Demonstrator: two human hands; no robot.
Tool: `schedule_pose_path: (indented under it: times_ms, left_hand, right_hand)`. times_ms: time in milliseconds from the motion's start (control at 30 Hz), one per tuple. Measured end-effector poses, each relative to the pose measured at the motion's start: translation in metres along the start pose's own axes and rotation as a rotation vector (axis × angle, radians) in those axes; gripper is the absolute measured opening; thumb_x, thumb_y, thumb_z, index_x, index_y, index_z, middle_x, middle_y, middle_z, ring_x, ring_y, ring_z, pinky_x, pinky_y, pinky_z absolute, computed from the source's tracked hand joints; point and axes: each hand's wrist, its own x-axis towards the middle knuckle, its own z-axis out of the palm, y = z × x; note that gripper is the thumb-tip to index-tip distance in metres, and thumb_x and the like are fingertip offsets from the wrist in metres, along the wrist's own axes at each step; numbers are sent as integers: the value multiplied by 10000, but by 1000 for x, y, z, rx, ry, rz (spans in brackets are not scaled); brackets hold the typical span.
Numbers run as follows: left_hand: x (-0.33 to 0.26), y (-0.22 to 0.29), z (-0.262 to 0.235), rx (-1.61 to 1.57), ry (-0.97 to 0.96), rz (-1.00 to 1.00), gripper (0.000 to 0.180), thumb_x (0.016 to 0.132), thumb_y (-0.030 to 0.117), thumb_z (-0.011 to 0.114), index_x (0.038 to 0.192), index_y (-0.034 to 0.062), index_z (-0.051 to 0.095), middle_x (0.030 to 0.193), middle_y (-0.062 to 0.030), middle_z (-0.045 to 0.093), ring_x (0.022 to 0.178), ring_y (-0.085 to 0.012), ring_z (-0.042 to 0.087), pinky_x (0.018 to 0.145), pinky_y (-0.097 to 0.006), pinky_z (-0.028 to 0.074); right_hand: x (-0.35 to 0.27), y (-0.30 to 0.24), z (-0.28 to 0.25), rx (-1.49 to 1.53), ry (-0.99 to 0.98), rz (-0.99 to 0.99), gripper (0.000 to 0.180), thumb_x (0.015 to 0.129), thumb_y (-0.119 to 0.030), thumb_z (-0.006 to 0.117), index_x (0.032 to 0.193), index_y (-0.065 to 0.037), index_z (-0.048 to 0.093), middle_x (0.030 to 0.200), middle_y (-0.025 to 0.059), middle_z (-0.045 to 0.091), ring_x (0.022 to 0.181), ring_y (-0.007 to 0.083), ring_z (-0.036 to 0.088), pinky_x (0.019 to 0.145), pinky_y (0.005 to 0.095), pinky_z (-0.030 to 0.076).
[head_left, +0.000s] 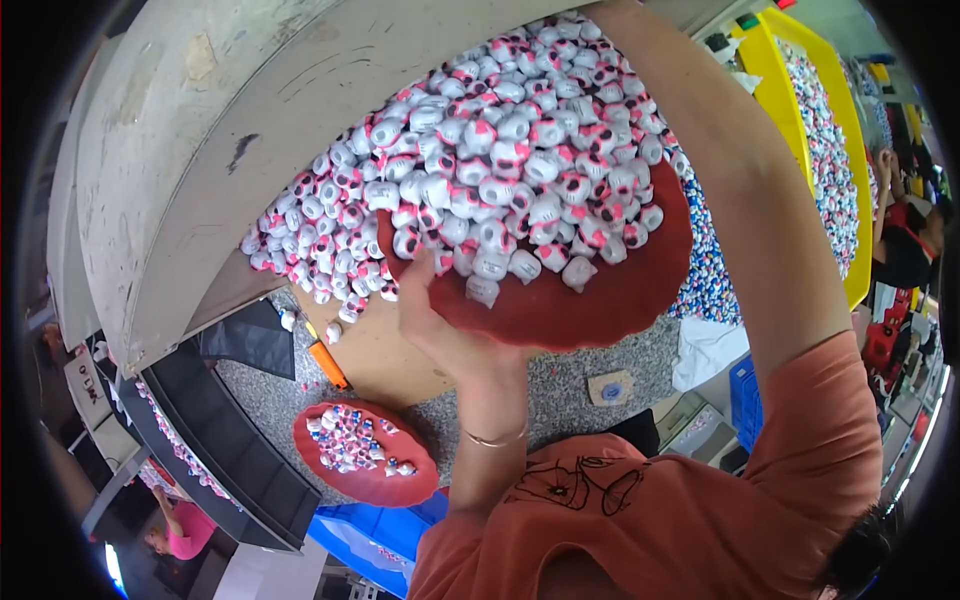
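My left hand point(445, 325) grips the near left rim of a red scalloped bowl point(560, 312), its thumb over the edge and the other fingers hidden underneath. Small white figure-shaped pieces with pink and black marks point(500, 150) lie in the bowl and run up into a large heap behind it. My right arm point(735, 170) stretches past the bowl's right side to the far end of that heap. The right hand itself lies out of sight at the top edge.
A smaller red dish point(420, 485) with similar pieces sits on the speckled counter point(250, 375), near an orange-handled cutter point(327, 366). A pale curved panel point(200, 150) walls the left. Yellow bins point(862, 255) of small pieces stand right; a dark conveyor point(225, 425) runs lower left.
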Motion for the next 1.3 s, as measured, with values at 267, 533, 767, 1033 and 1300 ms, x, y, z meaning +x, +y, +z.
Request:
schedule_pose_path:
  times_ms: [267, 533, 767, 1033, 1300]
  left_hand:
    - [16, -14, 28, 80, -23, 154, 390, 896, 195, 469, 1250, 34, 497, 1174, -117, 588, 1080, -264, 577, 904, -416, 478]
    - [19, -2, 14, 164, 60, -43, 356, 882, 220, 466, 1169, 24, 541, 1109, -98, 603, 1040, -243, 583, 913, -378, 457]
    - [-21, 15, -6, 121, 54, -27, 380, 915, 220, 410, 1210, 16, 535, 1157, -102, 611, 1066, -252, 590, 934, -397, 458]
    - [-7, 8, 14, 128, -117, 90, 444, 947, 213, 331, 1352, 69, 445, 1280, -120, 548, 1173, -269, 536, 1008, -405, 415]
    - [-3, 5, 17, 177, 75, 36, 421, 920, 188, 375, 1309, 66, 480, 1213, -121, 584, 1108, -270, 568, 971, -425, 446]
  right_hand:
    - [-20, -33, -46, 443, -48, 58, 606, 955, -512, 343, 1431, -140, 389, 1454, 78, 421, 1322, 252, 379, 1136, 360, 247]
    - [-38, -91, -44, 72, -69, -67, 615, 963, -514, 333, 1442, -132, 377, 1501, 73, 371, 1357, 250, 348, 1141, 351, 239]
    - [-7, -59, -27, 83, -43, -2, 550, 950, -484, 397, 1378, -145, 459, 1452, 91, 418, 1326, 262, 377, 1128, 376, 262]
    - [3, -51, 11, -192, 165, -23, 505, 929, -481, 447, 1311, -162, 532, 1376, 107, 484, 1279, 279, 414, 1119, 404, 276]
    - [-33, -100, -62, 454, -15, -23, 481, 892, -449, 531, 1261, -147, 593, 1393, 106, 491, 1297, 272, 422, 1112, 399, 293]
